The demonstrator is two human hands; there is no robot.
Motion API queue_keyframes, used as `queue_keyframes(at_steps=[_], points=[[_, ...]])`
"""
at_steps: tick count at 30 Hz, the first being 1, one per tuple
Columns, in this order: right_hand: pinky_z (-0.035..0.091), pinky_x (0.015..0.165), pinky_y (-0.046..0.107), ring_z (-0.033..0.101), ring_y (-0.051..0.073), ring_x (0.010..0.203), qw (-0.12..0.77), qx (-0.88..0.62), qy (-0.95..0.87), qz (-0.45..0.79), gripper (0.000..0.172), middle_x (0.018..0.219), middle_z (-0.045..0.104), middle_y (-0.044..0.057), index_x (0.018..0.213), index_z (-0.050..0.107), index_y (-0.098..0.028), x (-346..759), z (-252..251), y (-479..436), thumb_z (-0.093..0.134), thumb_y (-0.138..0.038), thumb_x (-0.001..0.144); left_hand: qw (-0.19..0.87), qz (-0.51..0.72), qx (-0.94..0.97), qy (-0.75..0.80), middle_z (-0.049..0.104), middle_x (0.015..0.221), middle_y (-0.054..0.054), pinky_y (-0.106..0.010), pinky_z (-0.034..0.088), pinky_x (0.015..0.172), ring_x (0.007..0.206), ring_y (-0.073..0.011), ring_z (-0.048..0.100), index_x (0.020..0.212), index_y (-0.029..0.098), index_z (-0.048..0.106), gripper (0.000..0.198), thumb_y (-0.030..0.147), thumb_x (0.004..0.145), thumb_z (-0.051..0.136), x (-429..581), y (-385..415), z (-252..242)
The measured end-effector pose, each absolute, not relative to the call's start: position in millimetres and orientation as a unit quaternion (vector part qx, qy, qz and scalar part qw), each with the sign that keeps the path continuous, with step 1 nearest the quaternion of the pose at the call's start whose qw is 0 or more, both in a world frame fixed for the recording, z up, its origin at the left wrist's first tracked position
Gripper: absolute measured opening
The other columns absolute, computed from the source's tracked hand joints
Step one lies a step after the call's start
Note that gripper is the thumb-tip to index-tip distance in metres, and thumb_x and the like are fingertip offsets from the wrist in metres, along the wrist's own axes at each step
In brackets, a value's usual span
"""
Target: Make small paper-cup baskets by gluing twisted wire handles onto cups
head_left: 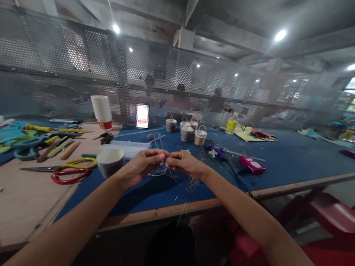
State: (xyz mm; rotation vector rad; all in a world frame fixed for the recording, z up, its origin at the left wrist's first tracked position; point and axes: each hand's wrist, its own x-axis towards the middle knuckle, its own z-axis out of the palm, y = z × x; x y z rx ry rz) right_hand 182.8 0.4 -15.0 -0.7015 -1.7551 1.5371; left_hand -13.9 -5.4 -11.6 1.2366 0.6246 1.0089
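My left hand [144,164] and my right hand [185,164] meet over the blue mat, fingertips close together. Both are closed in a pinch on a thin wire [161,142], which sticks up above the fingers; its exact shape is hard to make out. A loop of similar wire [158,173] lies just below my left hand. Under my right hand is a bundle of fine wire pieces [193,183], some reaching over the table's front edge. To the left of my left hand stands a pale cup [110,161], partly in front of a translucent tray [128,148].
Red- and yellow-handled scissors [72,168] lie left. Stacked paper cups [101,109] and a lit screen [142,116] stand behind. Several small handled buckets [186,132] sit beyond my hands. A blue glue gun [216,152] and a magenta box [251,165] lie right.
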Motion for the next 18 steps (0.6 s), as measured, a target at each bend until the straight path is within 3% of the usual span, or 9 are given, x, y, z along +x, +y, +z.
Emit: queue_keyframes(at_steps=[5, 11, 18], points=[[0.037, 0.062, 0.023, 0.046, 0.01, 0.062, 0.359, -0.29, -0.712, 0.529, 0.038, 0.068, 0.056, -0.003, 0.076, 0.065, -0.017, 182.2, -13.7, 0.5, 0.073, -0.054, 0.074, 0.615, 0.473, 0.551, 0.306, 0.069, 0.076, -0.004, -0.028, 0.047, 0.07, 0.07, -0.0145, 0.061, 0.071, 0.016, 0.073, 0.018, 0.029, 0.066, 0.084, -13.0, -5.1, -10.5], [0.038, 0.064, 0.024, 0.05, 0.011, 0.063, 0.37, -0.314, -0.759, 0.434, 0.037, 0.066, 0.058, -0.003, 0.079, 0.067, -0.016, 179.8, -16.5, 1.9, 0.07, -0.053, 0.077, 0.547, 0.488, 0.584, 0.35, 0.062, 0.061, 0.0, -0.024, 0.039, 0.057, 0.06, -0.0114, 0.054, 0.066, 0.016, 0.069, 0.022, 0.033, 0.068, 0.083, -12.5, 0.8, -16.4], [0.04, 0.065, 0.024, 0.051, 0.011, 0.064, 0.37, -0.309, -0.726, 0.49, 0.04, 0.073, 0.061, -0.001, 0.078, 0.067, -0.016, 181.3, -16.0, 3.0, 0.07, -0.056, 0.076, 0.615, 0.473, 0.537, 0.333, 0.07, 0.082, -0.003, -0.026, 0.046, 0.071, 0.069, -0.0112, 0.058, 0.084, 0.017, 0.076, 0.022, 0.031, 0.068, 0.084, -12.4, -7.5, -7.8]])
